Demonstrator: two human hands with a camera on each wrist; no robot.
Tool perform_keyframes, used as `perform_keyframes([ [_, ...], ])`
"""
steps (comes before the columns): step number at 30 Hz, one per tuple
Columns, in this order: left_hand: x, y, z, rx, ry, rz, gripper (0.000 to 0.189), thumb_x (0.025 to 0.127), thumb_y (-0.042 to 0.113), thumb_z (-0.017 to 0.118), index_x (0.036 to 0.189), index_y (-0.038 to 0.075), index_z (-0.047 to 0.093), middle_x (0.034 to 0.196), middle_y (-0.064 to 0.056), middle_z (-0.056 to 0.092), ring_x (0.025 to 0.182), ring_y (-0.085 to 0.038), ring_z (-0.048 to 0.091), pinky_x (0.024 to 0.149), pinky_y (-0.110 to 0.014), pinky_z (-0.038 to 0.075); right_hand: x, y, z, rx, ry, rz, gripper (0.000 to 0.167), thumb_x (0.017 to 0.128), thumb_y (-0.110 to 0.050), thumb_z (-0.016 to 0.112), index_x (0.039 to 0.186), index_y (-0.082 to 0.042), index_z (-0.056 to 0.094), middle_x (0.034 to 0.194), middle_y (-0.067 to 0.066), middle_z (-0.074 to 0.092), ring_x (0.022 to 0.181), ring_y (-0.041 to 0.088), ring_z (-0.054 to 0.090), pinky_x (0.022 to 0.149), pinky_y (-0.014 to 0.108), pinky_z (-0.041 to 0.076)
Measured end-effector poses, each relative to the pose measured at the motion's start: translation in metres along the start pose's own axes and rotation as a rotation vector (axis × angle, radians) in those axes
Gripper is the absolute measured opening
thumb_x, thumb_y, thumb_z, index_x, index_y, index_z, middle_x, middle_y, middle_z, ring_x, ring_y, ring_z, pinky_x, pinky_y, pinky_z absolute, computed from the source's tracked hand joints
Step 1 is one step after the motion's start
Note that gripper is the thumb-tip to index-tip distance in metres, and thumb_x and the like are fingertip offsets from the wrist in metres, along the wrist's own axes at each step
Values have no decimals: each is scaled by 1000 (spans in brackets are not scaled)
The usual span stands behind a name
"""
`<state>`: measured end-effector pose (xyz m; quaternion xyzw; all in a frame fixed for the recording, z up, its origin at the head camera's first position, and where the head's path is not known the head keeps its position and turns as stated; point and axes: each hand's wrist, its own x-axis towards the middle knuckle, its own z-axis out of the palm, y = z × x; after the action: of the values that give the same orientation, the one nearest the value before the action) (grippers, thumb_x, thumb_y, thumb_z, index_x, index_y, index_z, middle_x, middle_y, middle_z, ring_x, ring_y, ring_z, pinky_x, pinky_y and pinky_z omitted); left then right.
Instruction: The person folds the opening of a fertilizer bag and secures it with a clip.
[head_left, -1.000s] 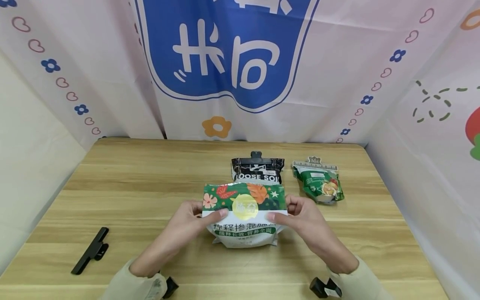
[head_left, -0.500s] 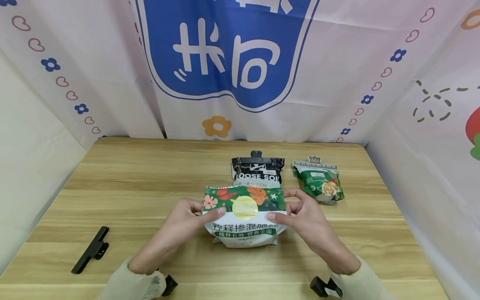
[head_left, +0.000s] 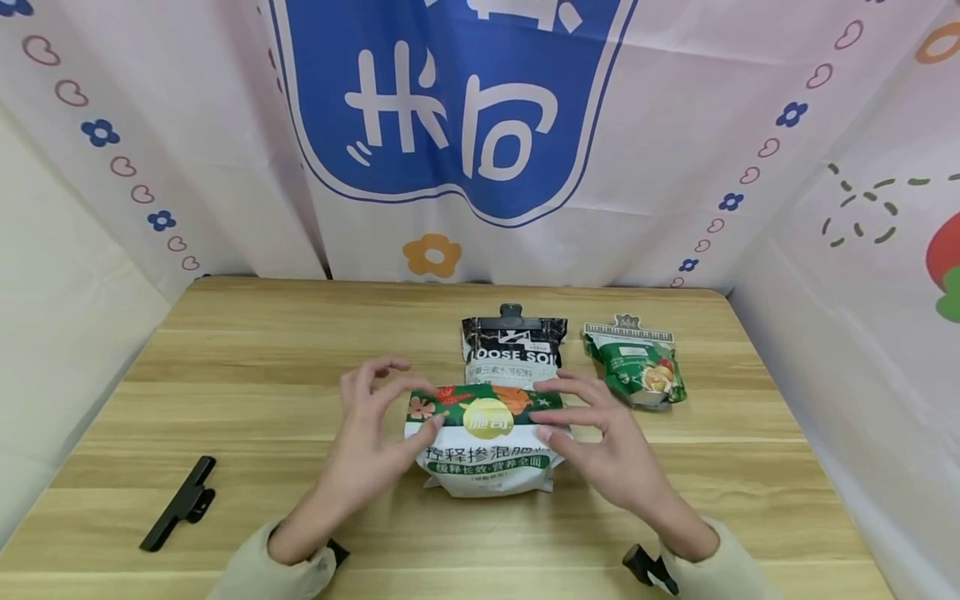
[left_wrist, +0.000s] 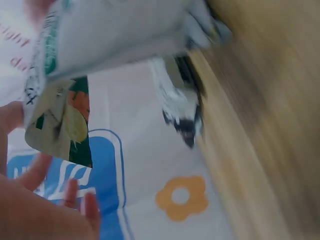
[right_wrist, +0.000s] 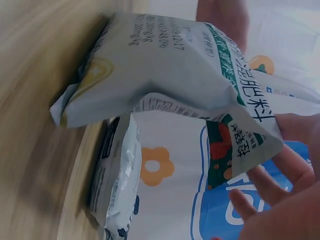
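Observation:
A white and green fertilizer bag point(head_left: 487, 454) stands in the middle of the table, its flowered top strip facing me in the head view. My left hand point(head_left: 371, 442) is at its left side, fingers spread and bent toward the top edge, thumb at the front. On the other side my right hand point(head_left: 611, 446) has its fingers apart over the bag's top right, with the thumb against the front. In the right wrist view the bag's point(right_wrist: 165, 75) top hangs loose beside the fingers point(right_wrist: 270, 185). Left wrist view is blurred; the left fingers point(left_wrist: 75, 195) stand off the bag there.
Right behind the bag is a black and white "LOOSE SOIL" bag point(head_left: 513, 354) with a black clip. To its right sits a green pouch point(head_left: 637, 367) with a ruler-patterned clip point(head_left: 628, 331). A black sealing clip point(head_left: 180, 504) lies at the left. A printed curtain point(head_left: 675, 167) hangs behind.
Both hands have loosened from the bag's side edges and spread their fingers; the left fingers have risen toward its top. The bag's top edge has sunk slightly.

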<state>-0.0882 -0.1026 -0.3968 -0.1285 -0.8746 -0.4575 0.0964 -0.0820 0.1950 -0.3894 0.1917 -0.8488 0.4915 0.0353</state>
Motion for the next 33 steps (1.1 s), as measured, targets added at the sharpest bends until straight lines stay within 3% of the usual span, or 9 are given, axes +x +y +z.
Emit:
perform_keyframes([
  [3,0,-6,2,71,60,230,13,85,12,84,94,21,81,132,-5,66,130,-32,44,103,-52,38,-1,2,0,-25,-10,-43,16,94,-14,79,109,-19,84,134,-3,74,149,31,48,129,71,15],
  [6,1,-11,1,143,46,414,6,91,16,81,96,15,83,120,-2,78,124,-30,63,107,-50,43,-2,5,0,-26,-31,-63,16,97,-16,77,111,-18,83,128,-4,77,145,28,56,135,53,17],
  [8,0,-14,-1,175,11,485,12,95,19,77,103,12,83,117,-1,81,119,-26,72,108,-48,49,-3,8,1,-7,-45,-76,16,98,-15,75,112,-16,83,125,-3,78,140,27,61,134,36,24],
  [11,-3,-19,-4,203,-49,543,23,100,26,71,115,10,81,120,-3,80,115,-25,76,104,-49,57,-4,13,1,18,-59,-117,18,98,-11,74,113,-12,82,122,2,79,132,27,68,127,19,27],
  [15,-6,-25,-6,174,-109,561,39,95,37,77,123,11,77,125,-6,78,115,-27,76,101,-49,61,-5,19,2,74,-79,-169,23,92,-6,79,115,-8,80,119,6,79,127,25,70,127,19,29],
  [20,-6,-29,-6,110,-152,544,49,83,36,88,123,10,77,125,-10,78,112,-29,77,98,-46,63,-5,23,4,136,-93,-196,31,84,-8,87,114,-6,80,120,9,78,126,22,71,127,23,28],
  [33,-8,-29,-8,52,-242,380,31,88,26,87,115,12,80,110,-2,82,99,-16,80,84,-30,66,-5,25,4,195,-112,-185,19,88,-3,81,108,-2,82,109,11,81,118,19,75,126,19,29],
])
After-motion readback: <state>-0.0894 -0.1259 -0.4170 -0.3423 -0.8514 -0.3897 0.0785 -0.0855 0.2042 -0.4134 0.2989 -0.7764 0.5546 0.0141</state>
